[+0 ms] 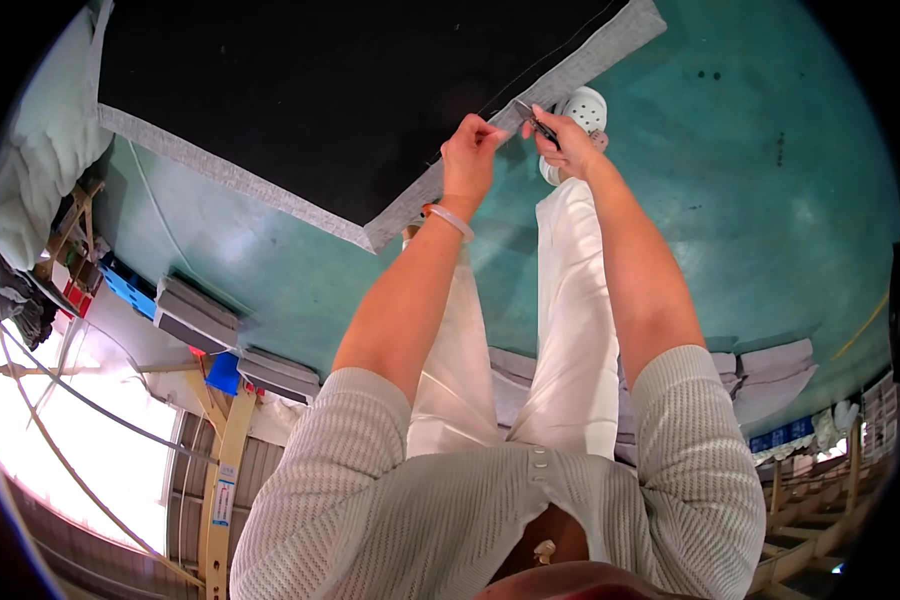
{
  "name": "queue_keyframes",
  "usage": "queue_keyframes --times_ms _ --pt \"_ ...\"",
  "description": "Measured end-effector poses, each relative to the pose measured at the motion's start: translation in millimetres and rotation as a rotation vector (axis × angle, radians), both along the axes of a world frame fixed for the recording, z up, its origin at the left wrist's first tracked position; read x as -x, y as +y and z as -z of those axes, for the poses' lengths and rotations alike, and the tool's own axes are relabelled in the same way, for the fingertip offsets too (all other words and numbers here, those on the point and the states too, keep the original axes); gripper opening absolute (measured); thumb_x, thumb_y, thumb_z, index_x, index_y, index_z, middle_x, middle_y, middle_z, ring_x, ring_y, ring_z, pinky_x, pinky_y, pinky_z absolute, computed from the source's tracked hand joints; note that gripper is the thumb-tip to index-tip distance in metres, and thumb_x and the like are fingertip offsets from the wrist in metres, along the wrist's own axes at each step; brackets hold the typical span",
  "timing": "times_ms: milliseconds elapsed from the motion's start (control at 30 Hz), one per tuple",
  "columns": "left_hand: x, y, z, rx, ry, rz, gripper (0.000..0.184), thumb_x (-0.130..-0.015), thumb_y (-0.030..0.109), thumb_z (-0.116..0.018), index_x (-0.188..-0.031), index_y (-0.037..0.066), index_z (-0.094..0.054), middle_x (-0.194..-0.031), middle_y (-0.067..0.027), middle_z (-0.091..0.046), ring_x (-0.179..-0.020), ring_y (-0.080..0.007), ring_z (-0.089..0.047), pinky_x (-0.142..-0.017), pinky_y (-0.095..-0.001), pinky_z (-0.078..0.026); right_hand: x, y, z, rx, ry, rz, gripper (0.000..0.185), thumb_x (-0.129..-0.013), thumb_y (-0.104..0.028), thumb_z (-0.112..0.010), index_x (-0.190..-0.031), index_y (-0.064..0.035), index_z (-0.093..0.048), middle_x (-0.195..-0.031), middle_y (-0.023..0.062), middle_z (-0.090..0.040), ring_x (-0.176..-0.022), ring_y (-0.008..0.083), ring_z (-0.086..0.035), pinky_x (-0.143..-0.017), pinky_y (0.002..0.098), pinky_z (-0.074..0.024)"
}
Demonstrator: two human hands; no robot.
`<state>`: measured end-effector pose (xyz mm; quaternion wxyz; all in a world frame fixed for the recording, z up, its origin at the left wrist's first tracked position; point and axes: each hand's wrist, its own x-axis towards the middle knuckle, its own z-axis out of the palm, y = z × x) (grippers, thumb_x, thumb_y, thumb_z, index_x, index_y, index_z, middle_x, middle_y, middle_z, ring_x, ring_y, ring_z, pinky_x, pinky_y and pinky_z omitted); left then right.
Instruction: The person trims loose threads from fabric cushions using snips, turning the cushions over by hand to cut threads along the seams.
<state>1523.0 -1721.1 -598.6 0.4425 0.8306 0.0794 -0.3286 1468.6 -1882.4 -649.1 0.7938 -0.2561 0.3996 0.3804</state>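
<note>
Black panel (pixel 270 110): one, in front of the legs, over the green floor (pixel 750 200)
Grey border (pixel 240 178): already along the visible edges
Thin thread line (pixel 532 69): apparently still there beside the border; work left, cannot tell
Left hand (pixel 469 153): fingertips pinched at the border, contents too small to tell
Right hand (pixel 573 143): gripping one black-handled tool (pixel 543 129)
White clog (pixel 584 108): one clearly visible
Grey padded pieces (pixel 775 380): several, overlapping
</note>
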Motion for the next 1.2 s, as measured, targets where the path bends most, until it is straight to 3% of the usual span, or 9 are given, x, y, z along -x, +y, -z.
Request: queue_keyframes --times_ms 600,700,800,867,1033,1100,1200 --pt "4 8 5 -0.063 0.008 0.027 0.013 -0.074 0.009 -0.063 -0.072 0.0 -0.054 -0.065 -0.0111 -0.061 -0.059 -0.0176 -0.059 -0.057 -0.0293 -0.047 2 -4 9 0.095 -0.052 -0.138 0.04 -0.09 -0.039 -0.042 -0.077 -0.0041 -0.053 -0.043 -0.0058 -0.027 -0.034 0.0066 -0.019 -0.034 0.024 -0.0144" --pt "-3 5 0 -0.115 0.138 0.036 0.01 -0.078 0.009 -0.06 -0.076 0.0 -0.056 -0.065 -0.0063 -0.063 -0.061 -0.0109 -0.06 -0.057 -0.0245 -0.046 9 -2 -1 0.051 -0.012 -0.126 0.04 -0.09 -0.04 -0.042 -0.077 -0.0041 -0.054 -0.043 -0.0059 -0.027 -0.034 0.0066 -0.018 -0.034 0.0242 -0.0143" --pt "-12 0 9 -0.142 -0.09 0.154 0.008 -0.075 0.008 -0.063 -0.078 0.002 -0.06 -0.068 -0.0068 -0.061 -0.062 -0.0145 -0.06 -0.058 -0.0262 -0.047 19 8 -9 0.006 -0.001 -0.05 0.04 -0.09 -0.04 -0.042 -0.077 -0.0038 -0.054 -0.043 -0.0056 -0.028 -0.034 0.0066 -0.018 -0.034 0.0242 -0.0141" --pt "-15 -6 21 -0.13 -0.378 0.278 0.01 -0.068 0.004 -0.066 -0.077 0.004 -0.061 -0.074 -0.0083 -0.058 -0.07 -0.025 -0.058 -0.061 -0.0339 -0.046 26 15 -12 -0.009 -0.014 -0.007 0.04 -0.09 -0.04 -0.042 -0.078 -0.0036 -0.054 -0.043 -0.0055 -0.028 -0.034 0.0065 -0.018 -0.034 0.024 -0.0141" --pt "-13 -7 33 -0.288 -0.47 0.4 0.011 -0.064 0.004 -0.068 -0.073 0.004 -0.061 -0.077 -0.0076 -0.054 -0.074 -0.0266 -0.056 -0.062 -0.0365 -0.046 33 26 -18 -0.063 0.033 0.054 0.04 -0.093 -0.038 -0.038 -0.079 -0.0035 -0.053 -0.045 -0.0057 -0.029 -0.034 0.0056 -0.02 -0.032 0.0212 -0.0154" --pt "-14 -7 37 -0.262 -0.471 0.346 0.008 -0.066 0.003 -0.067 -0.072 0.004 -0.061 -0.075 -0.0085 -0.053 -0.064 -0.0231 -0.056 -0.056 -0.0325 -0.045 33 26 -19 -0.065 0.039 0.064 0.04 -0.093 -0.038 -0.038 -0.079 -0.0033 -0.052 -0.045 -0.0058 -0.029 -0.034 0.0055 -0.02 -0.032 0.021 -0.0155" --pt "-16 -4 32 -0.193 -0.373 0.262 0.009 -0.067 0.003 -0.067 -0.071 0.003 -0.059 -0.075 -0.0095 -0.053 -0.065 -0.0237 -0.056 -0.057 -0.033 -0.045 35 24 -20 -0.085 0.037 0.121 0.04 -0.093 -0.038 -0.038 -0.079 -0.003 -0.052 -0.046 -0.0057 -0.029 -0.035 0.0052 -0.021 -0.033 0.0207 -0.0155"
